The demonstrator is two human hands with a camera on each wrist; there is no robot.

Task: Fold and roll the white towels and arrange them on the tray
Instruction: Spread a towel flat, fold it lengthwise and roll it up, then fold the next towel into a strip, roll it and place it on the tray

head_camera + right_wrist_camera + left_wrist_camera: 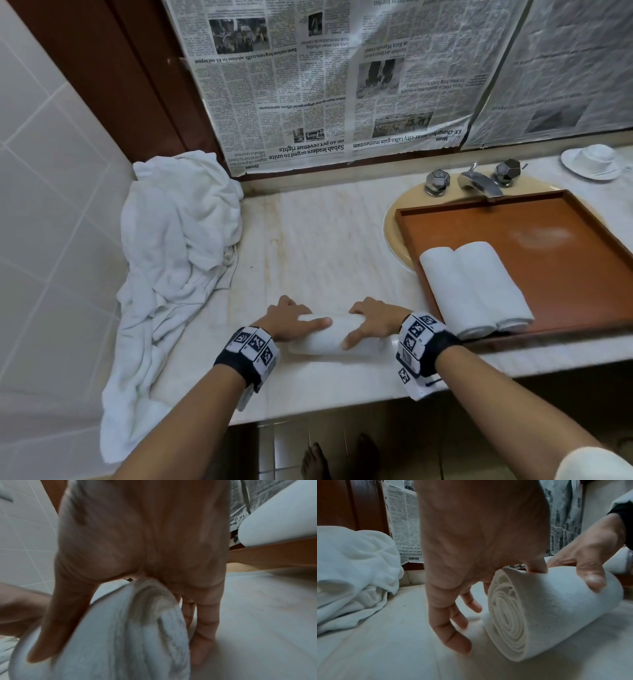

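The marble counter (318,233) fills the middle of the head view, and up at ten o'clock sits the big crumpled heap of unfolded towels (178,233), spilling over the front edge. Over at three o'clock, the wooden tray (555,219) lies across the basin with two rolled towels (476,287) touching side by side on its near left corner. Dead centre near six o'clock is the towel roll (329,337), lying crosswise at the counter's near edge. The left hand (291,322) and right hand (373,323) both cup it from above, fingers curled over the far side, thumbs on the near face. It looks soft, light and springy, likely to unwind if released; best gripped around the middle, pinning the loose outer flap.
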